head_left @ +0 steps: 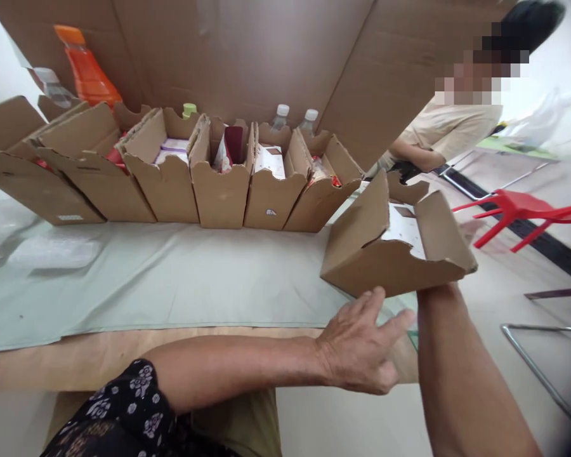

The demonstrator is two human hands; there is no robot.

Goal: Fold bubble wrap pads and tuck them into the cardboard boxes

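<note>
At the right end of the table is an open-topped cardboard bin [390,270], slightly turned, with a white box [406,231] inside it. My left hand [359,343] is just in front of the bin's lower edge, its fingers apart and nothing in them; whether a fingertip touches the cardboard I cannot tell. My right forearm [450,362] reaches up to the bin's right side. My right hand is hidden behind the bin, so its fingers do not show.
A row of several similar cardboard bins [221,200] holding packages stands along the back, with bottles, one orange [92,76], behind them. Plastic wrap [54,251] lies left on the pale green cloth [195,279]. A person [450,136] and a red chair [528,206] are at right.
</note>
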